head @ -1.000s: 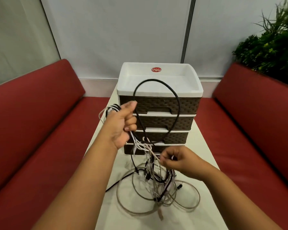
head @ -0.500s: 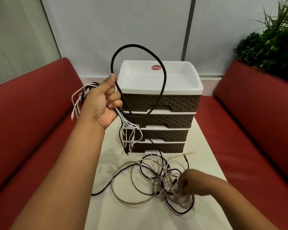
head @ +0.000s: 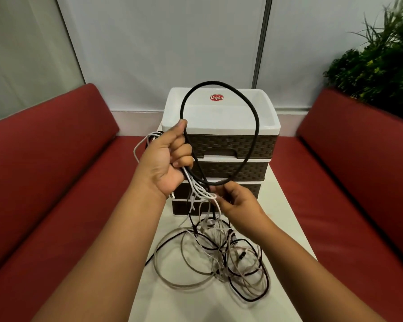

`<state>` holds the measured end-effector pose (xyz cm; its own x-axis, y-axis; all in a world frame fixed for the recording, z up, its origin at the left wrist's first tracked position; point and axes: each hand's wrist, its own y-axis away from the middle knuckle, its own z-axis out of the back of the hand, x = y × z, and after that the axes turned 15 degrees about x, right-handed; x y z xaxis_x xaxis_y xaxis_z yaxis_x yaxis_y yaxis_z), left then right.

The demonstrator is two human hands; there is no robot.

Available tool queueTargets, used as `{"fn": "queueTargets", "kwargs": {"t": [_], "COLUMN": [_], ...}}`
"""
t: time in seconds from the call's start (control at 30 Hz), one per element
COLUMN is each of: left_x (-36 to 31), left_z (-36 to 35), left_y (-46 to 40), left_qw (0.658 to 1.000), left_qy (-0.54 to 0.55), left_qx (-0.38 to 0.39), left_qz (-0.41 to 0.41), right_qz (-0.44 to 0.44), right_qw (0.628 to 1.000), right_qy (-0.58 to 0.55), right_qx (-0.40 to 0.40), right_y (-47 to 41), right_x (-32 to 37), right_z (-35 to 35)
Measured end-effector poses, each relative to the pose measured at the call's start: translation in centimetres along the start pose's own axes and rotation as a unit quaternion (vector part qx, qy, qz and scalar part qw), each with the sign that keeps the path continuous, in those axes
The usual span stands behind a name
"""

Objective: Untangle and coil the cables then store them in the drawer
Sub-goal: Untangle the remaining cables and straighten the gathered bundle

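Cables (head: 221,256) lie mostly in a loose tangle on the worktop (head: 286,219), straight below your hands and in front of the drawer unit (head: 228,145). Your left hand (head: 165,159) is closed around a bundle of them, with a thick black loop (head: 256,126) standing up from it and white strands trailing down. Your right hand (head: 237,201), the nearer to the pile, pinches a white strand (head: 213,197) just under the left. The strands run nearly vertical between hands and pile, so you would likely draw upward to free one. The drawers all look shut. The red label (head: 216,97) on top reads "Uniplus".
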<state>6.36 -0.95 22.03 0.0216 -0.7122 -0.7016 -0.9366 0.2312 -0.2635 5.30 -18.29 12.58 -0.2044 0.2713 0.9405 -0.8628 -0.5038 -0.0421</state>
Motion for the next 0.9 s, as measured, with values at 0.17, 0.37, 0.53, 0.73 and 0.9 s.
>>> {"fn": "queueTargets", "kwargs": {"t": [0.17,0.37,0.53,0.73,0.9], "left_x": [-0.2,-1.1,-1.6,-2.5,-3.5], "left_z": [-0.2,1.2,2.3,3.3,3.7], "left_y": [0.3,0.7,1.7,2.9,3.6], "left_qw": [0.999,0.997,0.993,0.988,0.983], "left_qy": [-0.030,0.049,0.066,0.072,0.080], "left_qx": [-0.020,-0.035,-0.055,-0.075,-0.084], "left_qz": [-0.007,-0.055,-0.083,-0.113,-0.140], "right_qz": [0.030,-0.086,-0.246,-0.388,-0.438], "right_qw": [0.998,0.973,0.927,0.847,0.819], "right_qy": [0.020,0.140,0.209,0.283,0.288], "right_qx": [-0.055,-0.164,-0.192,-0.227,-0.235], "right_y": [1.3,3.2,6.1,8.9,10.7], "right_x": [0.3,-4.1,-9.9,-14.8,-17.6], "right_z": [3.7,8.9,11.4,14.3,16.2]}}
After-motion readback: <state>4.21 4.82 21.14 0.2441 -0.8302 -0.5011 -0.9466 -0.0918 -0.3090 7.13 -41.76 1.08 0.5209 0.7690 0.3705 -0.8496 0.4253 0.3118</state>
